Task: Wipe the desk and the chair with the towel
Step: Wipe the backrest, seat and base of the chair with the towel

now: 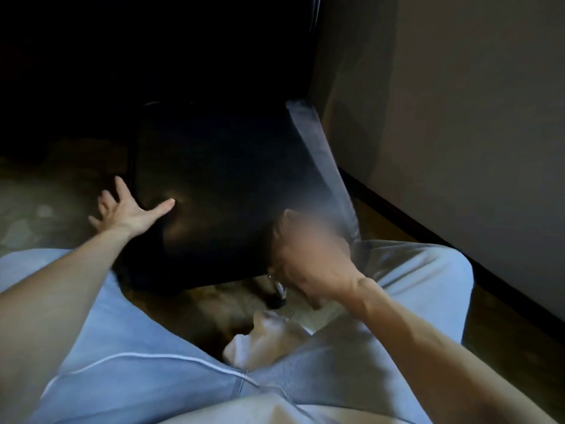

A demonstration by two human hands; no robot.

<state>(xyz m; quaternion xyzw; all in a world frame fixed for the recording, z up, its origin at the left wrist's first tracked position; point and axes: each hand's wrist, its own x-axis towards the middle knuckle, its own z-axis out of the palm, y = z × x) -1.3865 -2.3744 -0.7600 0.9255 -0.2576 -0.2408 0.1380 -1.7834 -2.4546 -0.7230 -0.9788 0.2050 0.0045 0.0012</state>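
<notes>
pressed the left hand point(128, 212), fingers spread straight, on the dark chair point(220, 179) seat. gripped the grey towel point(321, 160) in the blurred right hand point(305, 261), cloth stretched up beyond it.

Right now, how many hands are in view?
2. The left hand rests open on the dark chair's left edge. The right hand, blurred, grips the towel at the chair's right side.

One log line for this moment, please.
stage: chair wipe | left hand: open, fingers spread, on chair corner | right hand: motion-blurred, grips towel | towel: stretched along chair's right side
</notes>
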